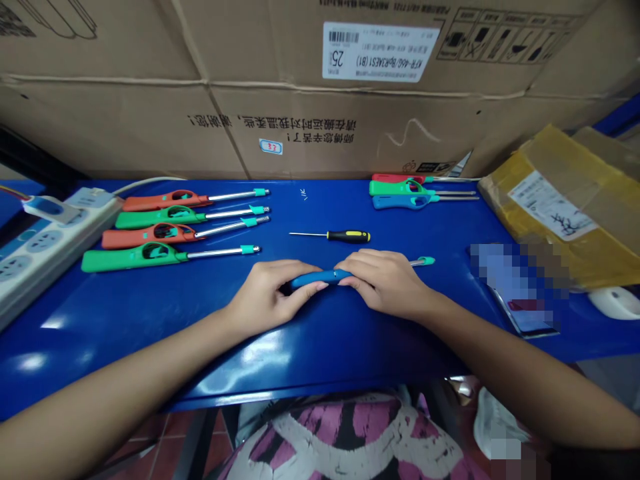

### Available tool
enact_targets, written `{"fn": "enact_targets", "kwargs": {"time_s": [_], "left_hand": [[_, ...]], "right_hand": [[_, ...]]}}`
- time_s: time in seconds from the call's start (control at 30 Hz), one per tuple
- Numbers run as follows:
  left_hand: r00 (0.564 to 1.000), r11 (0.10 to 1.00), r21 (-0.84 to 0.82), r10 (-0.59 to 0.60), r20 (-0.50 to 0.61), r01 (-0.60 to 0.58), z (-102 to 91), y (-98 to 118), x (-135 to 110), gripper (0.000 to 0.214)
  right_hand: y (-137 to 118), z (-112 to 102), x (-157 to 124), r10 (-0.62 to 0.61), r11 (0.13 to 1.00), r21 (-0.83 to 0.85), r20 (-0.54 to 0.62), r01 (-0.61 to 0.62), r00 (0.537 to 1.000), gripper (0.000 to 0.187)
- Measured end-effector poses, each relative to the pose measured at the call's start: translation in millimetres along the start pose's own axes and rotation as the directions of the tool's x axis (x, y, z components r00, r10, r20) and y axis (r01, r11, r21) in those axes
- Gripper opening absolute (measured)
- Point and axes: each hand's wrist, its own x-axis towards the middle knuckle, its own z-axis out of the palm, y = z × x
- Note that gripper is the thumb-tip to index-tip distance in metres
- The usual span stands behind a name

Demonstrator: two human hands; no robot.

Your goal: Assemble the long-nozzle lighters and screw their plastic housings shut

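Both hands grip a blue long-necked gas lighter [320, 277] just above the blue table. Wrapped round its handle end is my left hand [270, 293], thumb along the near side. My right hand [383, 280] closes over the front part and hides most of it. Past the right fingers, a bit of metal tube with a green tip [424, 261] sticks out. A screwdriver [350, 236] with a black and yellow handle lies just beyond the hands, its blade pointing left.
At left, several orange and green lighters [135, 257] lie in a row beside a white power strip [65, 230]. Red, green and blue lighters [400, 201] sit back right. A phone [515, 287], a yellow-taped carton [565, 207] and a large cardboard box [280, 60] border the table.
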Motion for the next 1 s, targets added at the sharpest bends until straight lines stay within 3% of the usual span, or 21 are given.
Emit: {"fn": "enact_targets", "kwargs": {"time_s": [0.17, 0.27, 0.37, 0.47, 0.6, 0.77, 1.0], "left_hand": [[0.996, 0.997, 0.067, -0.048, 0.076, 0.043, -6.7, -13, -1, 0.03], [0.993, 0.992, 0.121, -0.047, 0.104, 0.035, -10.2, -23, -3, 0.039], [0.994, 0.987, 0.16, -0.014, 0.109, -0.004, -10.0, -27, -3, 0.036], [0.994, 0.981, 0.196, -0.011, 0.112, -0.011, -7.0, -27, -4, 0.036], [0.991, 0.971, 0.239, -0.02, 0.135, -0.013, -2.6, -24, -5, 0.037], [0.991, 0.959, 0.283, -0.014, 0.137, -0.025, -1.0, -22, -6, 0.034], [0.99, 0.969, 0.248, -0.032, 0.139, -0.004, -0.8, -21, -7, 0.034]], "right_hand": [[14, 1, 0, 0.065, 0.996, 0.064, 0.06, -0.069, 0.996, 0.026], [20, 1, 2, 0.093, 0.993, 0.078, 0.003, -0.093, 0.996, 0.022], [22, -3, 8, 0.162, 0.986, -0.028, -0.063, -0.164, 0.985, 0.019], [23, -7, 17, 0.286, 0.951, -0.111, -0.045, -0.289, 0.957, 0.025], [30, -3, 29, 0.429, 0.902, -0.083, 0.072, -0.423, 0.901, 0.022], [42, 4, 42, 0.45, 0.892, -0.007, 0.103, -0.451, 0.887, 0.006], [49, 7, 50, 0.531, 0.845, 0.041, 0.037, -0.533, 0.846, 0.009]]}}
